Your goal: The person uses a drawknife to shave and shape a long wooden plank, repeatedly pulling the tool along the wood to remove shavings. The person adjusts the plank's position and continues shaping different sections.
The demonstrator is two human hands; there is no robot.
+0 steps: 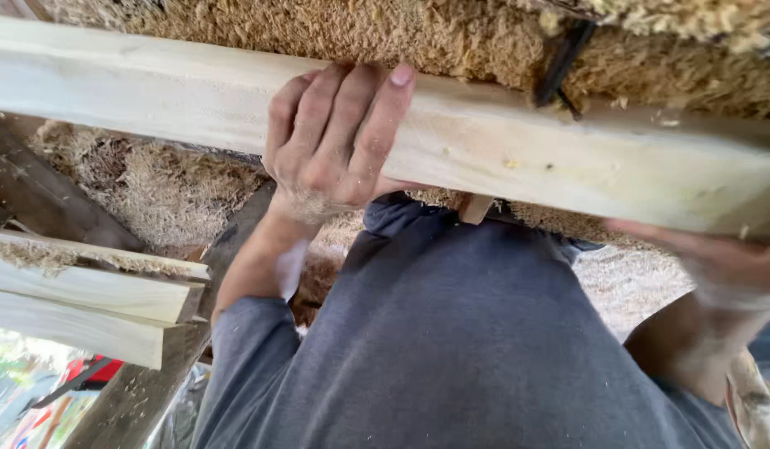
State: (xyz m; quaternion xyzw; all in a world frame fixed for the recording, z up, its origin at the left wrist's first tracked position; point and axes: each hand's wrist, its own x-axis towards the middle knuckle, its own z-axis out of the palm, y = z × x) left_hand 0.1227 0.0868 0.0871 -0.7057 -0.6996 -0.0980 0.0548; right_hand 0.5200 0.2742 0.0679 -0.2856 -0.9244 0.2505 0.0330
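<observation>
Head view, looking down the person's own torso. A long pale plank (pixel 568 158) runs across the frame from upper left to right edge, lying on a worktop (pixel 451 37) thickly covered with sawdust (pixel 177 191). The left hand (pixel 335 141) is laid over the near face of the plank – fingers (pixel 376 125) curled over its upper edge, thumb hidden behind the wood, so the grip is closed on the plank; wrist and knuckles are dusted with fine shavings. The right hand (pixel 717 262) sits under the plank's near edge at the right, blurred – it touches the wood from below, but I cannot tell whether its fingers are wrapped or flat. A grey shirt (pixel 460 333) fills the lower middle, sleeve at the left elbow. At lower left, a stack of pale boards (pixel 86 308) with cut ends rests on dark timber beams (pixel 44 195), well apart from the held plank. A thin dark strip (pixel 563 58) crosses the sawdust just above the plank, right of centre.
</observation>
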